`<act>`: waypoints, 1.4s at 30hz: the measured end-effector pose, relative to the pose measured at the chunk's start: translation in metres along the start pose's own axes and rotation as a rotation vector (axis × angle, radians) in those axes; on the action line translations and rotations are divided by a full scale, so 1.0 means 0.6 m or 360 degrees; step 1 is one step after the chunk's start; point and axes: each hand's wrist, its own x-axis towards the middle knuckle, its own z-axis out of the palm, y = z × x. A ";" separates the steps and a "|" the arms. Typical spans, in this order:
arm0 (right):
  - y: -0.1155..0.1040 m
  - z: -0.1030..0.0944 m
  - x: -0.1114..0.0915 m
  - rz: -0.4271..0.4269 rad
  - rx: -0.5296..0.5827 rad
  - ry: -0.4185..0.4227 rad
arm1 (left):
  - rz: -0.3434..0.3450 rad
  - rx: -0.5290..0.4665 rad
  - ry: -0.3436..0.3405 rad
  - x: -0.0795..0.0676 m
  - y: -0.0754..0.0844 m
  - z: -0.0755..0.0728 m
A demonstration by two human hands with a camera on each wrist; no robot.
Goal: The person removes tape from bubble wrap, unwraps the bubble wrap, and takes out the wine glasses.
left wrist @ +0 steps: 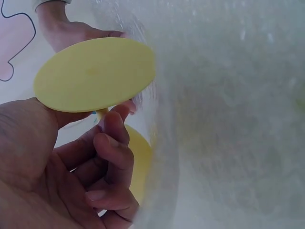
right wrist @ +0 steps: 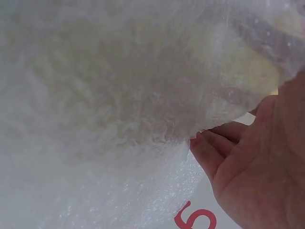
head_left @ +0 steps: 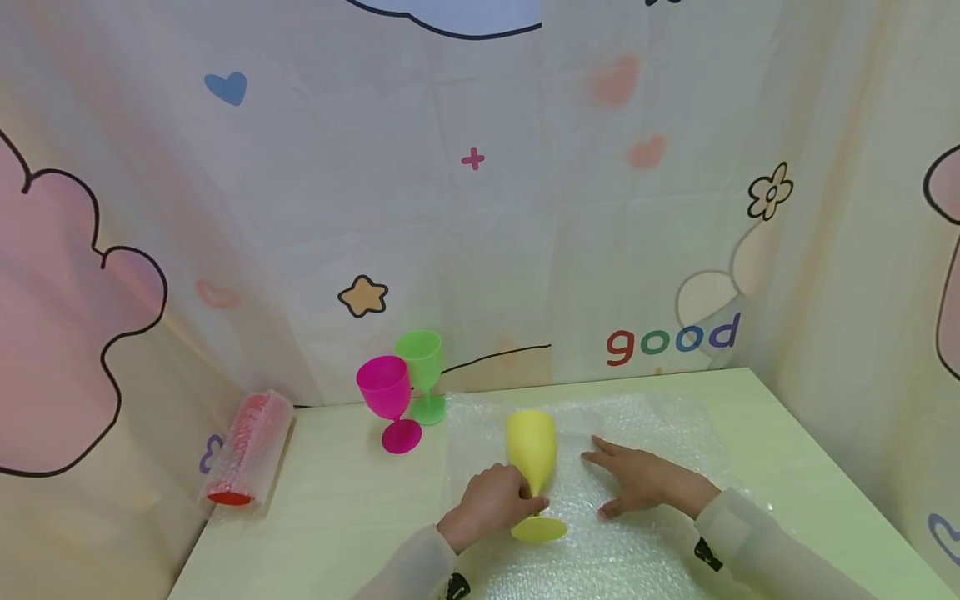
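Observation:
A yellow plastic goblet [head_left: 531,440] is over the bubble wrap [head_left: 630,554], its bowl pointing away from me and its round foot towards me. My left hand [head_left: 489,502] grips it by the stem. In the left wrist view the underside of the foot [left wrist: 95,76] shows, with curled fingers [left wrist: 114,155] just below it. To the right of the goblet, my right hand [head_left: 647,480] lies at the bubble wrap with its fingers spread and holds no goblet. The right wrist view has the bubble wrap [right wrist: 119,95] filling most of the frame, its edge right at the fingertips [right wrist: 199,143].
A magenta goblet [head_left: 385,390] and a green goblet [head_left: 422,358] stand at the back, left of the wrap. A bubble-wrapped roll with a red end [head_left: 247,450] lies at the table's left edge. Printed curtains [head_left: 480,242] enclose the pale table [head_left: 337,517].

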 end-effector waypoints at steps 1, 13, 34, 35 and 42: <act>0.000 0.000 0.000 0.0003 0.0000 0.0000 | -0.0003 -0.0006 -0.0001 0.001 -0.001 0.001; -0.003 0.001 0.003 0.0045 -0.0016 -0.0025 | 0.0094 -0.0241 0.0060 -0.005 -0.001 -0.005; -0.002 0.000 0.004 0.0063 -0.0023 -0.0037 | 0.0188 -0.0656 0.0431 -0.011 -0.029 -0.049; -0.002 -0.001 0.003 0.0062 -0.0015 -0.0038 | 0.0179 -0.0668 0.0438 -0.012 -0.032 -0.052; -0.003 0.000 -0.001 0.0018 0.0003 -0.0023 | 0.0123 -0.0675 0.0553 -0.025 -0.057 -0.080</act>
